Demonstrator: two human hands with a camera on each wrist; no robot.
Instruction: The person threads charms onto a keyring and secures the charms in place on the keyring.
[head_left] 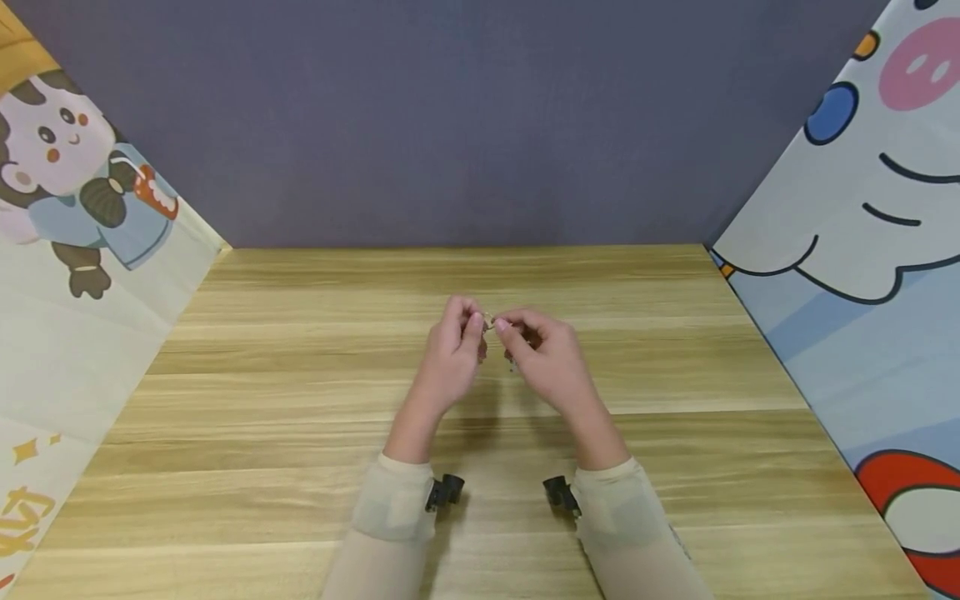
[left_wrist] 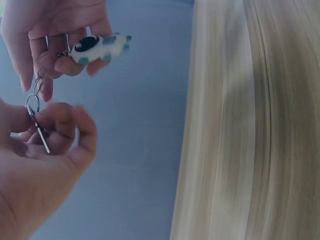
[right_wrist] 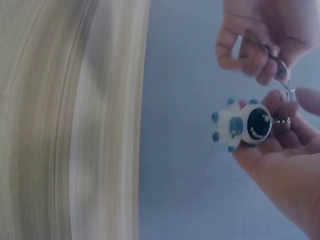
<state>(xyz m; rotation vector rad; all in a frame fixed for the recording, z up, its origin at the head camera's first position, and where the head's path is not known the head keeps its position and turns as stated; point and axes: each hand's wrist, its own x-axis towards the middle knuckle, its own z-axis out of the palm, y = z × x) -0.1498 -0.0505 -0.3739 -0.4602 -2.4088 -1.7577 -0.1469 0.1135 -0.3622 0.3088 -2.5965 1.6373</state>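
Observation:
Over the middle of the table, my left hand (head_left: 452, 354) and right hand (head_left: 551, 358) are close together, fingertips nearly meeting. In the left wrist view, the left hand's curled fingers hold a flat silver key (left_wrist: 41, 131) with a metal ring (left_wrist: 33, 102) at its top. The right hand pinches the linked chain (left_wrist: 39, 80) joined to that ring. From this chain hangs a small white and teal astronaut keychain (right_wrist: 236, 125) with a black visor, lying against the right hand's fingers in the right wrist view. Fingers partly hide the key.
A light wood-grain table (head_left: 262, 400) lies beneath both hands. Behind it rises a grey-blue panel (head_left: 465, 125), with cartoon-printed panels to the left (head_left: 82, 333) and right (head_left: 840, 292). Each sleeved wrist carries a small black camera (head_left: 446, 492).

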